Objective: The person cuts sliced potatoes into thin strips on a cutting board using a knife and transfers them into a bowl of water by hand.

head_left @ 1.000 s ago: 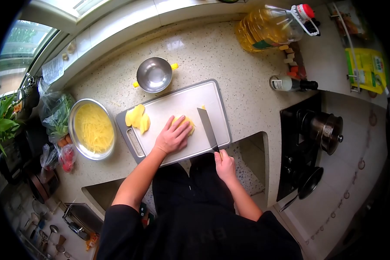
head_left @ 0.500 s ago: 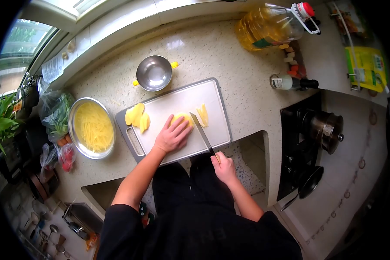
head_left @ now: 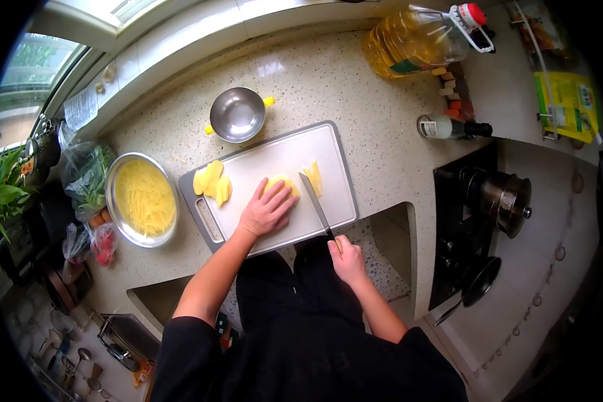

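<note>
My left hand (head_left: 268, 209) lies flat on yellow potato slices (head_left: 283, 182), its fingers spread and partly covering them. My right hand (head_left: 348, 260) is closed round the handle of a kitchen knife (head_left: 317, 204). The blade points up and left across the cutting board (head_left: 254, 161), just right of the slices under my left hand. Past the blade, a few cut potato strips (head_left: 313, 179) lie on the board. More potato slices (head_left: 212, 182) are piled at the board's left end.
Left of the board stands a metal bowl (head_left: 175, 213) of potato shreds; behind it, a small steel bowl (head_left: 238, 115) with yellow handles. An oil jug (head_left: 415, 41) and a dark-capped bottle (head_left: 442, 127) stand at back right. A pot (head_left: 506, 201) and frying pan (head_left: 481, 281) are at the stove.
The knife blade has shifted slightly to the right, away from the slices under my left hand. My left hand has stayed in place.
</note>
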{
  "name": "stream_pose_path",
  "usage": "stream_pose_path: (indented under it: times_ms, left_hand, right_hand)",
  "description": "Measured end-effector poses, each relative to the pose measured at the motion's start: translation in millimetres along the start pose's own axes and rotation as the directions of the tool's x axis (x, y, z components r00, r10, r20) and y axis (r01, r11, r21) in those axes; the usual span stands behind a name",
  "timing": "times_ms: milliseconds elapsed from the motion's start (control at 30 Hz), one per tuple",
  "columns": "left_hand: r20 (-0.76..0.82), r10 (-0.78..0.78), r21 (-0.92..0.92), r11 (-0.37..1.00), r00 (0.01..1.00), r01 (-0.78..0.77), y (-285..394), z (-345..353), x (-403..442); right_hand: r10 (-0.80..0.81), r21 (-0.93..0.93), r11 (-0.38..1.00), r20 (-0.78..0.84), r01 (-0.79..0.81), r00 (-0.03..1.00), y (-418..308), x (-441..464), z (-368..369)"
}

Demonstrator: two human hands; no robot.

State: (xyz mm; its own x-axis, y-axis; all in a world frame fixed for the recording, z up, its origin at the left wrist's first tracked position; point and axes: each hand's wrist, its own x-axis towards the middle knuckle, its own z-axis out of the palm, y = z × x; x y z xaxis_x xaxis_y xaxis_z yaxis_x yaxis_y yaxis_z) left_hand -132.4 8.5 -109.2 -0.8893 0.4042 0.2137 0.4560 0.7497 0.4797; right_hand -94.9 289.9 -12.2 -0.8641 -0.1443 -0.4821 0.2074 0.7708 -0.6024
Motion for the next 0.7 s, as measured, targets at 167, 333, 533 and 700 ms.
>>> stream_pose_path:
  times_ms: [167, 333, 533, 700]
  left_hand:
    - [0.004, 0.008, 0.003, 1.000, 1.000, -0.008, 0, 0, -1]
    - [0.002, 0.015, 0.005, 1.000, 1.000, -0.015, -2, 3, -2]
    - [0.014, 0.020, 0.004, 1.000, 1.000, -0.020, -3, 3, -3]
    - [0.013, 0.012, -0.011, 1.000, 1.000, -0.011, -3, 3, -3]
  right_hand:
    - [-0.021, 0.029, 0.999, 0.018, 0.021, 1.000, -5, -6, -1]
    - [-0.009, 0.053, 0.999, 0.046, 0.007, 0.999, -9, -9, 0]
    - [0.004, -0.033, 0.999, 0.028, -0.003, 1.000, -7, -11, 8]
    - [0.054, -0.091, 0.994, 0.007, -0.053, 0.999, -16, -8, 14]
